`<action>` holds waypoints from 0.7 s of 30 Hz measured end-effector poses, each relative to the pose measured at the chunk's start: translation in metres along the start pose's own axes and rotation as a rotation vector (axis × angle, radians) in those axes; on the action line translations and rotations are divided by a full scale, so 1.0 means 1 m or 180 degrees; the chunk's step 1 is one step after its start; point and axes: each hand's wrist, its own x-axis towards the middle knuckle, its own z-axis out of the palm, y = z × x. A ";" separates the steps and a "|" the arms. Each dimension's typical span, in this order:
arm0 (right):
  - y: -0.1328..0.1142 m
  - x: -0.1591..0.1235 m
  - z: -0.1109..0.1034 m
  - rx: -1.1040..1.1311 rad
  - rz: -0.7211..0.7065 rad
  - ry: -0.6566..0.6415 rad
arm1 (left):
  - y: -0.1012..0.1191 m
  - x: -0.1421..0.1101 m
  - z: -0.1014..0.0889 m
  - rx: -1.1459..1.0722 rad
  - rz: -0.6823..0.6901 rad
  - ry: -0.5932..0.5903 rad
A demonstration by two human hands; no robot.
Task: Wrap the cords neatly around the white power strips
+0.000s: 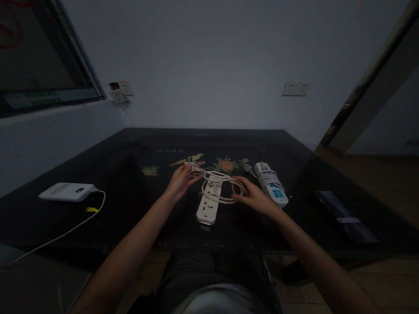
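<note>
Light clothing point(218, 305) on the person's lap lies nearest the camera, at the lower edge of the view. Beyond it, both forearms reach over a dark, glossy counter point(156, 212).

Left hand point(182, 180): partly closed, thumb and fingers together on the end of a white cord point(220, 177), remaining fingers loosely extended. Lighting is dim; the exact finger contact is hard to make out. Right hand point(252, 194): half open, fingers and thumb curved about the right side of the cord's loose loops.

Between the hands, near the counter's front edge, sits a white power strip point(208, 209), socket face up. Its long axis runs obliquely, the near end toward the person and slightly left, the far end away and slightly right. Cord loops lie across its far portion.

Just right of the right hand rests a second power strip point(277, 194), its blue-socket end nearer the person, its axis slanting away to the left. A grey-white cord point(268, 178) is wound about its middle.
</note>
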 end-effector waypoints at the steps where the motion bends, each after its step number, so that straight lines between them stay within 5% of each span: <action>1: -0.003 0.003 -0.002 -0.0034 -0.0013 0.0066 | -0.003 0.001 -0.001 0.0020 -0.0008 0.0002; 7: -0.005 0.040 0.005 -0.0534 -0.0231 0.0310 | -0.011 0.003 -0.006 0.0043 -0.0100 0.0057; 15: 0.008 0.088 0.023 -0.0950 0.0263 -0.0763 | -0.012 0.000 -0.013 0.0123 -0.0249 0.0328; 21: 0.017 0.097 0.024 -0.0736 0.0308 -0.1016 | -0.014 -0.002 -0.015 0.0315 -0.0488 0.0402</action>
